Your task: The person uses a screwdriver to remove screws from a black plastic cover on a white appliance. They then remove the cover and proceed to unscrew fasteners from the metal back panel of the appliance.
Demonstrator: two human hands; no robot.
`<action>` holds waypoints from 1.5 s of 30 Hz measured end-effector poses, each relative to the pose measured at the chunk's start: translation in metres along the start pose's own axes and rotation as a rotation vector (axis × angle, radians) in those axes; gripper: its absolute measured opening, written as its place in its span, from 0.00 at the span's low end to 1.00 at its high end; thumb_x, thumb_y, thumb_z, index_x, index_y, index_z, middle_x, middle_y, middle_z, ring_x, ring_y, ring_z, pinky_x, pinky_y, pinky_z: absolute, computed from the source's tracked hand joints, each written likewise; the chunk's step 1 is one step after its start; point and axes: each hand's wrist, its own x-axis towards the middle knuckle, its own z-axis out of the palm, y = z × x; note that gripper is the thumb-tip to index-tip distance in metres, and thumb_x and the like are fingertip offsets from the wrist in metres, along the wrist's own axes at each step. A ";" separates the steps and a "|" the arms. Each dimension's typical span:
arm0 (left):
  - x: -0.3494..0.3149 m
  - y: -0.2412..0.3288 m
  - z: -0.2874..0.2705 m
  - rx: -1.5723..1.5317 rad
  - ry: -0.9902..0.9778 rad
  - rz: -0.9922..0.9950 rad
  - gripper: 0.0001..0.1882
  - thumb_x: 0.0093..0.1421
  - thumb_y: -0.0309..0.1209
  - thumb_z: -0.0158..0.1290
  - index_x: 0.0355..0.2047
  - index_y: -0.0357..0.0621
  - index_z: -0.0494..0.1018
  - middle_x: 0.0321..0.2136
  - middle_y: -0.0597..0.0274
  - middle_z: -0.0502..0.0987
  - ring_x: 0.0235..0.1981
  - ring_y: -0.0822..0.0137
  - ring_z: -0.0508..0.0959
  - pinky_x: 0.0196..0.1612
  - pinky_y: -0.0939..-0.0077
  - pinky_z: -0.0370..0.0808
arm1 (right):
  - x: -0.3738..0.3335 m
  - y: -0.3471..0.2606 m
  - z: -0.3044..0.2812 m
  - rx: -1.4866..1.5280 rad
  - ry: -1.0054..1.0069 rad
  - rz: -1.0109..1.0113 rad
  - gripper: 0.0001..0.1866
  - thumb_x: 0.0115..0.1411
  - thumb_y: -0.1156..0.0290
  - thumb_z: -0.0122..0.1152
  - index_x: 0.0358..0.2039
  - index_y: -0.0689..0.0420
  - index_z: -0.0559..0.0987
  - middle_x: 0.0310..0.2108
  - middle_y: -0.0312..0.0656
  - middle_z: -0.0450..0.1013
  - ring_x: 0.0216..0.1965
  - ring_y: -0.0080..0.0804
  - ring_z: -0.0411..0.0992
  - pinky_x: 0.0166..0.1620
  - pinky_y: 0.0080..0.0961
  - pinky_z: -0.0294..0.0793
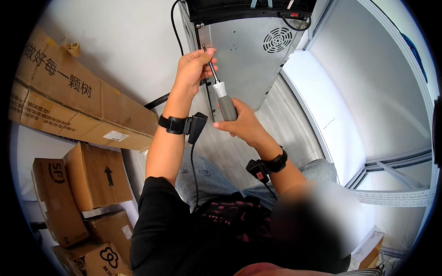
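A screwdriver [227, 106] with a grey and white handle and a long metal shaft is held slantwise between my two hands, its tip up and to the left. My right hand [244, 123] is wrapped round the handle, with the thumb out to the left. Near the tip, my left hand [195, 69] pinches the shaft between thumb and fingers. Whether a screw sits at the tip is too small to tell. Just beyond both hands stands a grey metal panel [244, 60], part of a cabinet-like machine with a round vent [277, 40].
A black top part [239, 11] with cables overhangs the panel. To the left lies a long cardboard box [78, 92], with several smaller cartons [99, 177] below it. A white-framed structure [322, 110] stands at the right. My knees flank the wood-look floor [216, 154].
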 end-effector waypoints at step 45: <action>0.095 -0.226 0.317 -0.312 -0.495 -0.227 0.07 0.63 0.29 0.46 0.36 0.37 0.70 0.36 0.50 0.76 0.40 0.58 0.78 0.44 0.69 0.76 | -0.129 0.160 -0.391 0.441 0.499 0.183 0.14 0.58 0.61 0.53 0.27 0.59 0.75 0.20 0.38 0.72 0.10 0.17 0.62 0.11 0.12 0.53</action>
